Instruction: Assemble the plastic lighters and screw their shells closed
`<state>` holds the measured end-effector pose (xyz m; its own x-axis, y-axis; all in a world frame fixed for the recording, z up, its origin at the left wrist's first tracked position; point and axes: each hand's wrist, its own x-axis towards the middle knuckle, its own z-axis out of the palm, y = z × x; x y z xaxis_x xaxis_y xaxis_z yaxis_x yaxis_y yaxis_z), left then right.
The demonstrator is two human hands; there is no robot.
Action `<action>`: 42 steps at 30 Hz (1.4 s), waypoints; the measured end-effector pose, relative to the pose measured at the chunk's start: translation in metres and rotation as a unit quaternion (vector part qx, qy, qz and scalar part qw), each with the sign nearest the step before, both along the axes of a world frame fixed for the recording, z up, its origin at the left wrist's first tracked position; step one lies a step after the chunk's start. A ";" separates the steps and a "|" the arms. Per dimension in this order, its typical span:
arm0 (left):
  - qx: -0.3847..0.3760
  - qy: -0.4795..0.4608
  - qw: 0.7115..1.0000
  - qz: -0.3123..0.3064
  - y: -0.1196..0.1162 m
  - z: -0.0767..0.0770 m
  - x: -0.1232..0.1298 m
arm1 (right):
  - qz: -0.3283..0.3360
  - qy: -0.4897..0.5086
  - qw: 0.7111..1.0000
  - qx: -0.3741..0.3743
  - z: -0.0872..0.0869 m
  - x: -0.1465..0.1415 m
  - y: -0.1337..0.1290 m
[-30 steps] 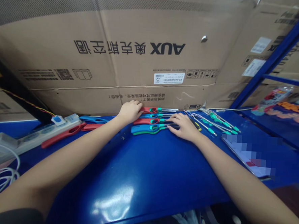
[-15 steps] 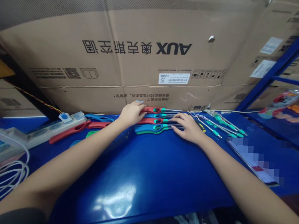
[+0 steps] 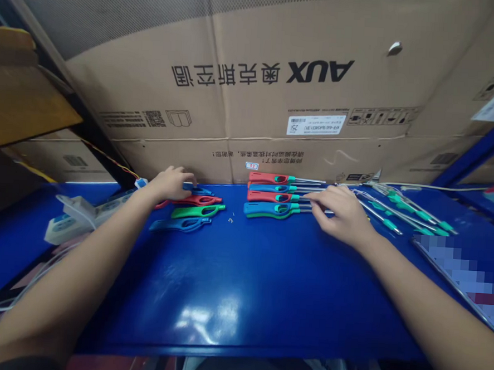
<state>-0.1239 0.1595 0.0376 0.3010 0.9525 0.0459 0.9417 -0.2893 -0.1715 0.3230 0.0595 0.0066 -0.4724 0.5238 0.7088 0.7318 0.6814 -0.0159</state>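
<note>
Four assembled lighters with metal rods lie in a stack-like row at the centre: a red one (image 3: 262, 177) at the back, a blue one, another red one (image 3: 263, 196), and a blue-green one (image 3: 266, 210) in front. My right hand (image 3: 345, 213) rests over their rod ends, fingers curved and apart. Further left, my left hand (image 3: 174, 183) is at a blue handle (image 3: 200, 191), its fingertips partly hidden. Near it lie a red handle (image 3: 200, 199), a green handle (image 3: 197, 211) and a blue handle (image 3: 180, 224). Rods with green parts (image 3: 413, 212) lie to the right.
A large cardboard box (image 3: 243, 106) stands behind the blue table (image 3: 223, 295). A power strip (image 3: 71, 224) with white cable is at the left. A phone-like device (image 3: 458, 287), partly blurred out, lies at the right. Tiny metal pieces (image 3: 230, 220) sit mid-table.
My left hand has left the lighter row and moved left to the loose handles. My right hand stays by the rods. The view has shifted, showing more of the left side.
</note>
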 end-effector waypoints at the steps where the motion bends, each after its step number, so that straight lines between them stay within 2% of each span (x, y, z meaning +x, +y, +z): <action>1: -0.009 0.003 1.000 -0.004 0.002 -0.001 -0.005 | 0.001 -0.003 1.000 -0.004 -0.001 0.000 0.000; 6: -0.037 0.003 0.998 -0.044 0.010 -0.006 -0.015 | 0.005 -0.003 1.000 -0.014 -0.004 0.001 0.002; 14: -0.035 -0.010 0.994 -0.100 0.015 0.000 -0.011 | -0.002 -0.004 1.000 -0.014 0.000 0.003 0.000; 22: -0.077 0.015 0.992 -0.101 0.024 -0.010 0.004 | 0.002 -0.006 1.000 -0.018 -0.001 0.003 0.000; 28: -0.055 0.032 0.992 -0.105 0.018 0.004 0.019 | 0.005 -0.005 1.000 -0.020 0.000 0.004 0.000; 32: 0.005 0.011 0.993 -0.118 -0.010 0.022 0.038 | 0.014 0.005 1.000 -0.023 0.003 -0.002 -0.005; 36: 0.032 -0.010 0.985 -0.166 -0.068 0.030 0.073 | 0.067 0.034 0.996 -0.047 0.007 -0.021 -0.021; 39: 0.000 -0.052 0.972 -0.231 -0.120 0.018 0.105 | 0.137 0.043 0.982 -0.121 0.009 -0.039 -0.037; 42: -0.066 -0.120 0.953 -0.270 -0.158 -0.004 0.130 | 0.211 -0.033 0.953 -0.217 0.006 -0.053 -0.049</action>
